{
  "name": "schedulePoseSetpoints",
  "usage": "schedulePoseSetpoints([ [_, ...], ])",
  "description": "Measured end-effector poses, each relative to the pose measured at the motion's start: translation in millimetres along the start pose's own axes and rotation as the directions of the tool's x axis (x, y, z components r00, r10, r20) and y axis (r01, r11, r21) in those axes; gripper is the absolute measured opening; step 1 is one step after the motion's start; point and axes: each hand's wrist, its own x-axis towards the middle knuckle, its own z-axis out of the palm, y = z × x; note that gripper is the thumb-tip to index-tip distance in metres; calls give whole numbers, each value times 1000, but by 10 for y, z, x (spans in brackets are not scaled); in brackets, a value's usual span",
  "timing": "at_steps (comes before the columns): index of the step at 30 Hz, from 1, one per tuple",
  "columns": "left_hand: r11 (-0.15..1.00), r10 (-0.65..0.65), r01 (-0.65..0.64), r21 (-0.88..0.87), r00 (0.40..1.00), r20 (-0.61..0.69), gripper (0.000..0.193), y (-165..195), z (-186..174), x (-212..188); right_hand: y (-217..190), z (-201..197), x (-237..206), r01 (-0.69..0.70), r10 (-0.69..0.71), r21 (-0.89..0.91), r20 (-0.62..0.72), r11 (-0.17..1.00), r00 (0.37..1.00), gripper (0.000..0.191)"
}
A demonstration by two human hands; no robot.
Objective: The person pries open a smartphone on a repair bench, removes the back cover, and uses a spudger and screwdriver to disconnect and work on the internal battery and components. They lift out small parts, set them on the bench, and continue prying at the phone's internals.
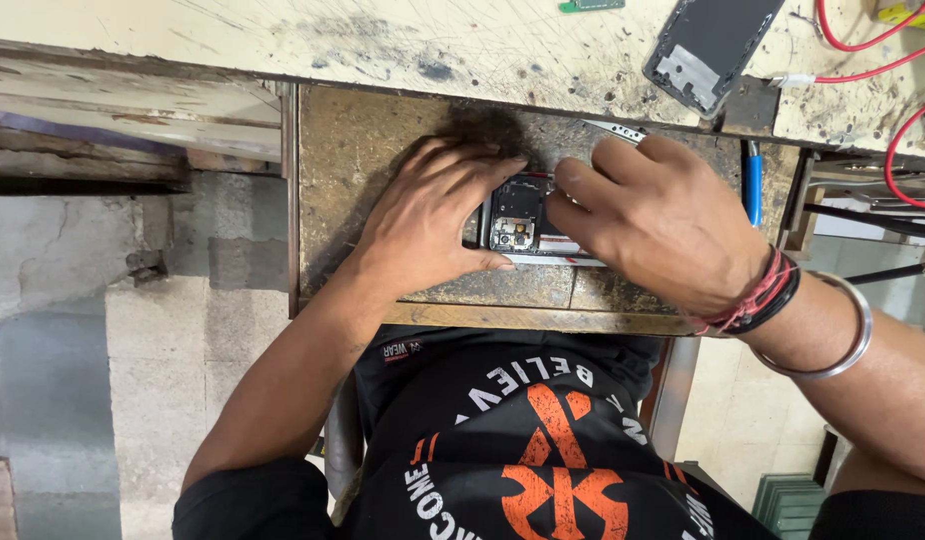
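my left hand [433, 215] presses flat on the opened phone [518, 220] to steady it on the worn bench [363, 140]; my right hand [653, 215] grips its other end.

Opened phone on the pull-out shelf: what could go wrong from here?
1. The opened phone, its board exposed, lies on a gritty, stained shelf; dirt could get inside.
2. Left hand and right hand both press on it; fingertips may stress bare parts.
3. The metal bangle on the right wrist might catch the red wires.
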Motion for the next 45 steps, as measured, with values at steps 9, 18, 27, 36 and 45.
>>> schedulePoseSetpoints([
  [9, 989, 141, -123, 86, 960, -244, 39, 2, 125, 27, -117, 215, -359, -370, 427, 340, -109, 865, 898, 25],
  [18, 860, 150, -107, 499, 988, -46, 14, 278, 122, 388, -535, 691, -589, -554, 846, 742, -34, 379, 533, 14],
  [27, 616, 272, -268, 741, 955, 119, 7, 446, 13, 501, -662, 977, -661, -462, 870, 772, -229, 436, 437, 13],
  [36, 550, 312, -299, 780, 940, 140, 8, 423, 49, 513, -671, 998, -680, -489, 871, 751, -233, 444, 433, 13],
  [45, 809, 121, -4, 588, 980, -160, 14, 298, -254, 609, -680, 1068, -666, -468, 859, 750, -261, 468, 441, 13],
])
